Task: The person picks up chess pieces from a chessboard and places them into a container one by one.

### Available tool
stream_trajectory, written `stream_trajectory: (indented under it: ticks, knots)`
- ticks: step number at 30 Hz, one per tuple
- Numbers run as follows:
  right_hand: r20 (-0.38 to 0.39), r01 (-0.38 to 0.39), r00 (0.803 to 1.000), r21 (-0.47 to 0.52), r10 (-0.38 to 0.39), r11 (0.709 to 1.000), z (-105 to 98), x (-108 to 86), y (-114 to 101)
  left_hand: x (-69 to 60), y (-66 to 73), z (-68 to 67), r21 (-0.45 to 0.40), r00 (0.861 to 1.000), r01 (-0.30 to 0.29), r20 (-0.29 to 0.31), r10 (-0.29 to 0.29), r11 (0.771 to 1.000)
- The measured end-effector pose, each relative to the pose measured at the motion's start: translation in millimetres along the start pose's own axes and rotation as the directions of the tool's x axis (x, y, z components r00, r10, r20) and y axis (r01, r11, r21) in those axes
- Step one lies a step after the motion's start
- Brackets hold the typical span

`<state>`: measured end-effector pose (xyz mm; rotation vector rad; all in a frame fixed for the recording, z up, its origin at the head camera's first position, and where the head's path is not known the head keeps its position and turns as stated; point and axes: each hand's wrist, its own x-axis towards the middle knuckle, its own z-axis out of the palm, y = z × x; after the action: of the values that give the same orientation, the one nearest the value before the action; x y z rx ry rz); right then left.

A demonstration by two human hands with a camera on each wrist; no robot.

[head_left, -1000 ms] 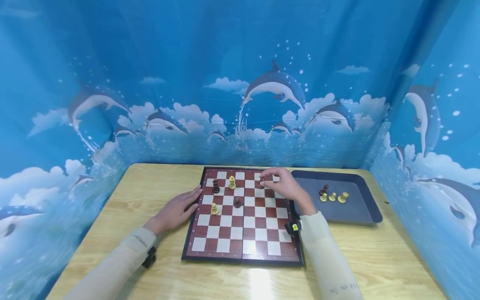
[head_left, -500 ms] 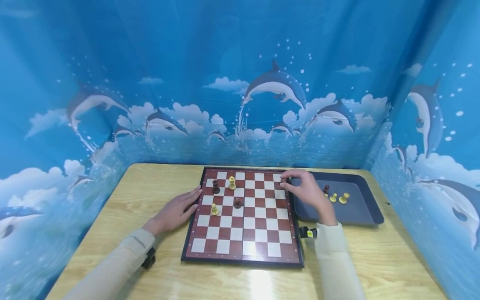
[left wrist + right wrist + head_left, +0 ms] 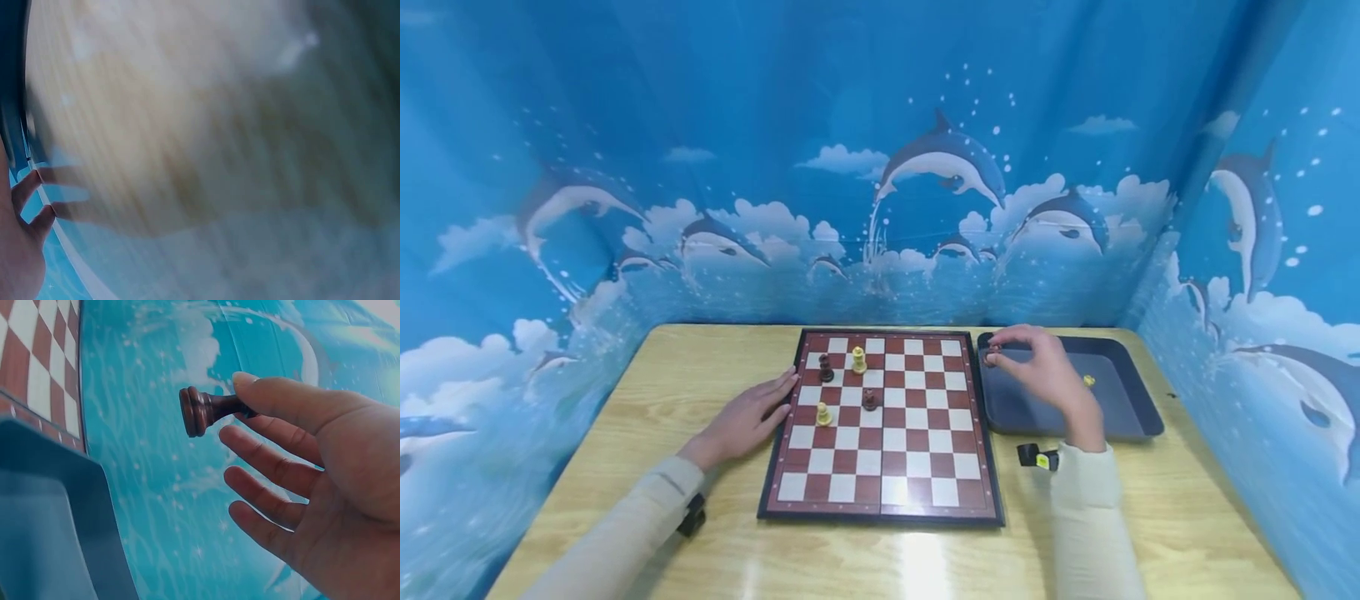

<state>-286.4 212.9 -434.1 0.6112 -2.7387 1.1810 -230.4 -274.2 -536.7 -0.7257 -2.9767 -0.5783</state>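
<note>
My right hand (image 3: 1037, 367) pinches a dark brown chess piece (image 3: 203, 411) by its upper end between thumb and forefinger. It hangs over the left back part of the grey tray (image 3: 1123, 429). My left hand (image 3: 741, 425) lies with fingers extended, fingertips touching the left edge of the chessboard (image 3: 880, 508). On the board's left half stand two dark pieces, one near the back (image 3: 826, 368) and another dark piece (image 3: 869, 400), plus a cream king (image 3: 859, 361) and a cream pawn-like piece (image 3: 823, 414).
In the tray a cream piece (image 3: 1088, 381) shows beside my right hand; the hand hides other pieces there. The tray stands right of the board on the wooden table (image 3: 715, 550). A blue dolphin-print curtain (image 3: 737, 125) surrounds the table's back and sides.
My right hand has carried the dark chess piece rightward from the board's back right area to over the tray. The left hand stays at the board's left edge; the view has shifted slightly.
</note>
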Motion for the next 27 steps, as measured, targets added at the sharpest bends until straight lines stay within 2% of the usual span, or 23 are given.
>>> stream_trajectory:
  ticks: [8, 13, 19, 27]
  knots:
    - [-0.071, -0.093, 0.994, -0.060, 0.088, 0.994, -23, -13.2, 10, 1.0, -3.5, 2.0, -0.002, 1.000, -0.009, -0.016, 0.009, 1.000]
    - [-0.082, -0.162, 0.984, -0.067, 0.156, 0.985, -33, -23.1, 17, 0.8, -4.5, 2.7, 0.001, 1.000, -0.001, 0.000, 0.001, 1.000]
    - [-0.123, -0.183, 0.977, -0.066, 0.174, 0.981, -40, -29.4, 25, 1.1, -1.6, -0.1, -0.005, 0.999, 0.026, 0.026, -0.026, 1.000]
    - [-0.126, -0.235, 0.966, -0.055, 0.227, 0.970, -45, -34.7, 38, 0.6, -2.9, 0.4, 0.016, 0.998, 0.045, 0.038, -0.046, 0.999]
